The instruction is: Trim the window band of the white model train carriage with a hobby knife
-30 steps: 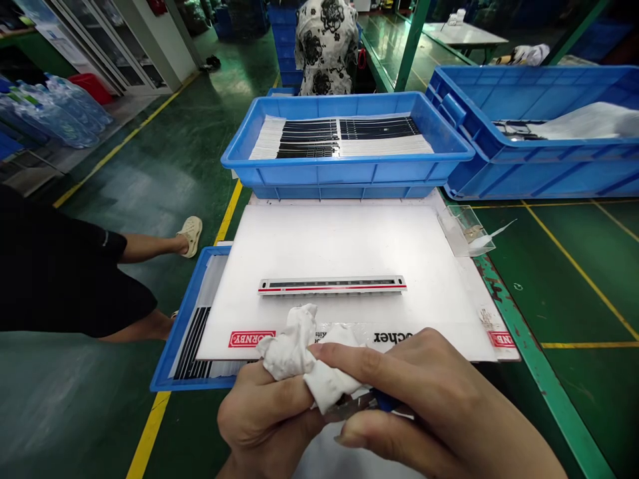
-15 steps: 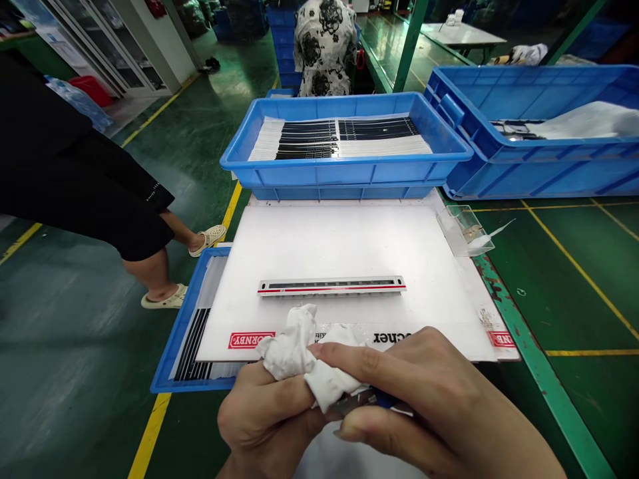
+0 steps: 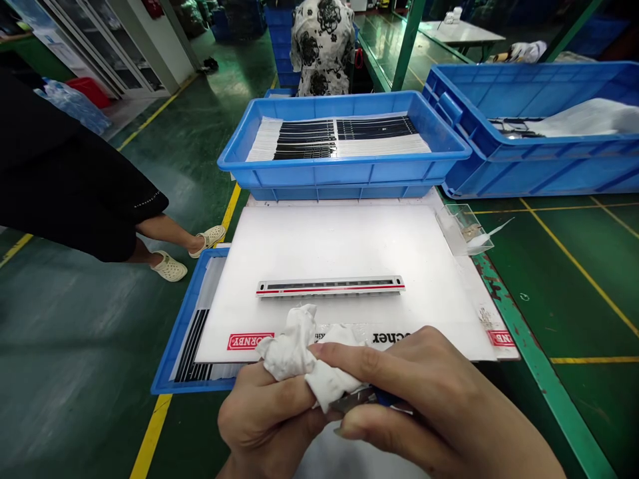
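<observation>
White crumpled cloth [image 3: 292,342] bunched between both hands, low at the near edge of a white rectangular board [image 3: 344,233]. Left hand [image 3: 267,416]: fingers curled closed on the cloth. Right hand [image 3: 424,386]: closed around a grey metal tool with a blue part [image 3: 355,400], forefinger extended onto the cloth, thumb below; wrist angled in from lower right. Tool tip meets the cloth; exact contact hidden. Beyond, on the board: slim silver-grey train-carriage shell with red stripe [image 3: 330,287], untouched.
</observation>
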Motion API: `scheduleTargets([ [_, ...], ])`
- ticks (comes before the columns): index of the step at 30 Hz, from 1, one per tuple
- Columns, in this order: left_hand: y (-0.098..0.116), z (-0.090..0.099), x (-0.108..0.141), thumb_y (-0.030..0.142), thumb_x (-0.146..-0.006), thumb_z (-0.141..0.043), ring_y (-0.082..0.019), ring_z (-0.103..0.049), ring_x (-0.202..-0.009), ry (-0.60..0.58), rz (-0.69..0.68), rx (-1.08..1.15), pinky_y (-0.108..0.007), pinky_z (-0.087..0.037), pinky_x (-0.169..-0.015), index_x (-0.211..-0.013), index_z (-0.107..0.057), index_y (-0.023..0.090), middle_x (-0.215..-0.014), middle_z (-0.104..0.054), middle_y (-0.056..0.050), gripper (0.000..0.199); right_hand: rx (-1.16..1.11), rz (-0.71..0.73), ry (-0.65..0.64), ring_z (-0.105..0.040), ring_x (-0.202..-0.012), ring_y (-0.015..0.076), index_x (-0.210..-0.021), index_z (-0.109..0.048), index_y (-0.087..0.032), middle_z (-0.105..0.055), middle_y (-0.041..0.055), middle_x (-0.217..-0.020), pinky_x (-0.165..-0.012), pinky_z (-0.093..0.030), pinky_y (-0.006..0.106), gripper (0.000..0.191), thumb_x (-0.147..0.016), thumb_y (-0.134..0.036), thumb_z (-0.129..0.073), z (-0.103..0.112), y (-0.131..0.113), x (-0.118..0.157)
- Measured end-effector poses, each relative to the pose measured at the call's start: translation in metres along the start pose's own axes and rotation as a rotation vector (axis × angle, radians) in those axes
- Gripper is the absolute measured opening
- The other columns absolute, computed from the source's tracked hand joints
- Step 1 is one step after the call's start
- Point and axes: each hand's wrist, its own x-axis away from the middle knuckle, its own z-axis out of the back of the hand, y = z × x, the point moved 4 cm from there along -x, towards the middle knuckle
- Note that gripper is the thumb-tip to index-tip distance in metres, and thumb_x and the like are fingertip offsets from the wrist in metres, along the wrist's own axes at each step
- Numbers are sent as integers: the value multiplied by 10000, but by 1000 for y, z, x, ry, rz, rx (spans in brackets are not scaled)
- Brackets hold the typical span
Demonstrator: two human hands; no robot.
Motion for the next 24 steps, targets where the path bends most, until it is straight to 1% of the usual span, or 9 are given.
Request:
scheduleTargets([
  [4,-2,0,-1,108,-912,-732,-225,-808,-733,-23,-2,8,-294,-678,-716,-1227,-802,185,-935,-841,-71,331,-30,-17,-13,-748,-712,118,-1404,-680,-252,-814,-24,-890,-753,-552,188,369,-1080,-424,-646,-1,2,1],
  [6,-2,0,-1,149,-939,-717,-232,-807,-722,-32,-12,7,-300,-675,-699,-1215,-806,184,-908,-838,-80,292,-34,-22,-11,-759,-736,128,-1410,-679,-256,-819,-12,-902,-771,-562,197,379,-1084,-444,-633,-1,3,2],
  [9,-1,0,-1,202,-965,-705,-241,-805,-711,-21,-2,-3,-309,-670,-682,-1211,-810,206,-880,-835,-83,267,-27,-22,-12,-763,-735,134,-1409,-681,-256,-824,-2,-907,-736,-560,200,384,-1094,-464,-609,0,3,3],
  [11,-1,-1,-1,194,-952,-718,-240,-803,-705,-13,17,-15,-309,-668,-687,-1212,-812,218,-885,-837,-77,278,-27,-19,-13,-756,-725,130,-1403,-685,-256,-822,-4,-903,-734,-559,195,381,-1094,-465,-609,-1,2,2],
  [14,1,-2,0,208,-929,-742,-207,-770,-623,19,34,-28,-290,-647,-641,-1173,-828,223,-826,-825,-53,259,-32,-12,-4,-750,-727,125,-1378,-699,-247,-820,-5,-907,-762,-561,187,361,-1092,-451,-617,-1,2,0],
  [16,2,-2,1,211,-921,-753,-194,-757,-610,42,49,-27,-285,-637,-632,-1153,-834,228,-812,-819,-42,246,-38,-8,0,-750,-732,121,-1366,-704,-237,-819,-6,-907,-789,-561,182,351,-1090,-439,-622,-1,2,0],
  [21,2,-4,2,192,-942,-740,-182,-761,-637,35,54,-20,-277,-634,-661,-1158,-834,223,-840,-822,-38,237,-32,-4,-15,-746,-719,112,-1381,-686,-248,-811,-24,-887,-826,-568,180,362,-1094,-456,-611,-2,1,1],
  [24,2,-3,1,206,-951,-738,-205,-787,-672,40,62,10,-294,-653,-689,-1217,-818,246,-905,-847,-54,280,-20,-10,2,-756,-714,131,-1373,-700,-257,-819,-13,-877,-840,-589,206,365,-1093,-471,-605,-1,2,1],
])
